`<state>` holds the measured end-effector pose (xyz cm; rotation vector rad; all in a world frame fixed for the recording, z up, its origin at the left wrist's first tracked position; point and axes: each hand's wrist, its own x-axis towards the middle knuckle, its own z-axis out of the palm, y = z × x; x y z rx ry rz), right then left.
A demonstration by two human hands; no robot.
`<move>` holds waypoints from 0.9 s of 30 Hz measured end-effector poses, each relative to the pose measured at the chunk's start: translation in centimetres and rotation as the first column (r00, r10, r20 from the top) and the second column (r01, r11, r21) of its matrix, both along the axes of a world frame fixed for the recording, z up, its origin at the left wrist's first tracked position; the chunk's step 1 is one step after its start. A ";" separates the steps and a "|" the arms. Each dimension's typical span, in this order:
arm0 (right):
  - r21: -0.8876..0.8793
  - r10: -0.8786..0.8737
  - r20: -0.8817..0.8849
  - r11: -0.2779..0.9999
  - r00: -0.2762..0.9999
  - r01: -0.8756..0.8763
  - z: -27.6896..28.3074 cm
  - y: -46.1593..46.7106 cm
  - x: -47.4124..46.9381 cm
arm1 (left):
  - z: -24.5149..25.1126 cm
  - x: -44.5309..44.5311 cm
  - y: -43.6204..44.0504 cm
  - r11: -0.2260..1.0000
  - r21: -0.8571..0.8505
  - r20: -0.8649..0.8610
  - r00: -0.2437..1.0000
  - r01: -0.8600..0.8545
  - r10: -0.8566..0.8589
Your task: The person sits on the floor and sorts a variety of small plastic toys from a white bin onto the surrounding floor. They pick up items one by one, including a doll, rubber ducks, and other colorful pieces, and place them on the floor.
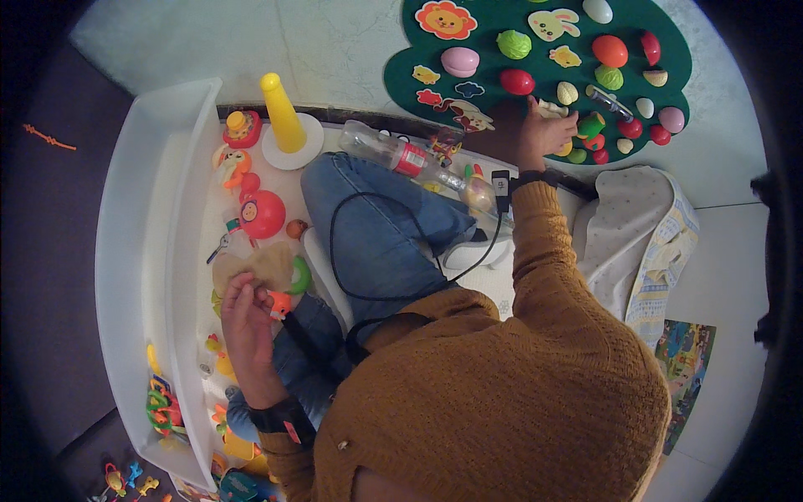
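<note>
My right hand (547, 133) reaches to a dark green felt board (489, 56) on the pale wall. Between its thumb and fingers is a cream-coloured toy piece (552, 110), against the board. Just around it are a toy peanut (567, 93), a red egg-shaped toy (517, 81) and a green toy piece (590, 126). My left hand (248, 326) hovers over the play mat with loosely curled fingers. Beside those fingers is a small orange toy (279, 305); whether they grip it is unclear. A tan cloth-like piece (251, 267) lies just past the fingertips.
A yellow cone on a white base (285, 119) stands near the wall. Plastic bottles (370, 139) lie beyond my knees. At left runs a long translucent bin (144, 251) with toys at its near end. A red round toy (263, 214) sits beside it. A black cable (332, 238) loops across my lap.
</note>
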<state>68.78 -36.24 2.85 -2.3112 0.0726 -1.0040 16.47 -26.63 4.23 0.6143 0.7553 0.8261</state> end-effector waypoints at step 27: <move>0.131 0.965 -0.258 -0.009 -0.043 -0.991 0.0 1.3 -15.5 | -1.6 -0.7 -1.3 0.992 0.110 -0.089 0.994 -0.061 0.071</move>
